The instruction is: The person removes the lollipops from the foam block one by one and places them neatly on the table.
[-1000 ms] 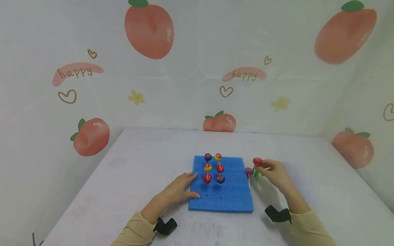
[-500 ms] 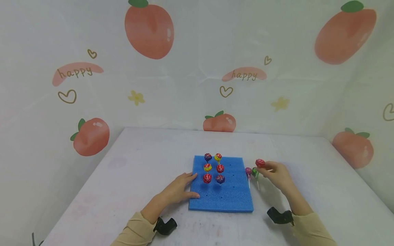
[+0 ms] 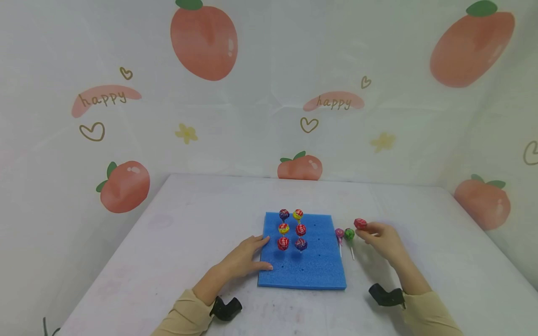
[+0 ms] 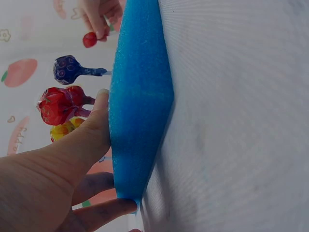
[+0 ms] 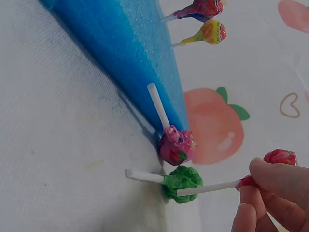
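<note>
My left hand (image 3: pixel 241 259) rests at the left edge of a blue foam board (image 3: pixel 321 270), thumb and fingers stretched onto it. Several wrapped lollipops stand upright in the board in two columns, among them a red lollipop (image 3: pixel 283 243) and a dark blue lollipop (image 3: pixel 300 244) at the near end. To the right of the board, my right hand (image 3: pixel 384 240) pinches another red lollipop (image 5: pixel 280 157) just below its candy head, its white stick pointing out past the fingers. Under that stick, in the right wrist view, lie a green lollipop (image 5: pixel 182 183) and a pink lollipop (image 5: pixel 177 147).
Small holes dot the bare part of the board. A white cloth covers the table (image 3: pixel 201 200), and a printed curtain (image 3: pixel 252 116) hangs behind it. Black wrist-worn pieces, one of them the left piece (image 3: pixel 226 309), sit below each hand.
My right hand has drawn the red lollipop a little to the right and toward me, uncovering the green lollipop's head. The left hand and the board have stayed put.
</note>
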`<action>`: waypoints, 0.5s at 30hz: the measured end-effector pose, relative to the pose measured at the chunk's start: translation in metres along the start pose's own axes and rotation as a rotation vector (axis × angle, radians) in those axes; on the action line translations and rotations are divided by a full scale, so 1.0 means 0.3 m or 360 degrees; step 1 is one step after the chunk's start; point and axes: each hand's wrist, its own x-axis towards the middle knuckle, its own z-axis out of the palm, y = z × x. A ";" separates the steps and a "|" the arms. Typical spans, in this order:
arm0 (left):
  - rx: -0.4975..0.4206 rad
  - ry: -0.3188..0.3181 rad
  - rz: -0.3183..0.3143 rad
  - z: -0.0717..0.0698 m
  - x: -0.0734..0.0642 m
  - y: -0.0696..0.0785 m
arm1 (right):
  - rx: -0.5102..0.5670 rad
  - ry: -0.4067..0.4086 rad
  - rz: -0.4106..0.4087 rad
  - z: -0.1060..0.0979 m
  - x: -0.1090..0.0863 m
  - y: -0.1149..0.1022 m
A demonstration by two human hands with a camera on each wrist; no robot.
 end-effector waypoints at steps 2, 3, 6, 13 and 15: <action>0.0001 -0.0003 -0.0005 -0.001 0.000 0.001 | -0.0007 -0.0010 0.0032 -0.003 0.002 0.005; 0.0001 -0.0003 -0.0007 0.000 0.001 0.000 | -0.0012 -0.0016 0.0063 -0.004 0.002 0.008; -0.0015 -0.0004 -0.0022 -0.001 0.000 0.001 | -0.0022 -0.0029 0.0130 -0.006 0.004 0.018; -0.0009 -0.0004 -0.0032 -0.001 -0.001 0.001 | -0.0052 -0.0053 0.0179 -0.013 0.008 0.035; -0.0007 -0.0003 -0.0025 0.001 -0.001 -0.001 | -0.0059 -0.0060 0.0171 -0.014 0.009 0.040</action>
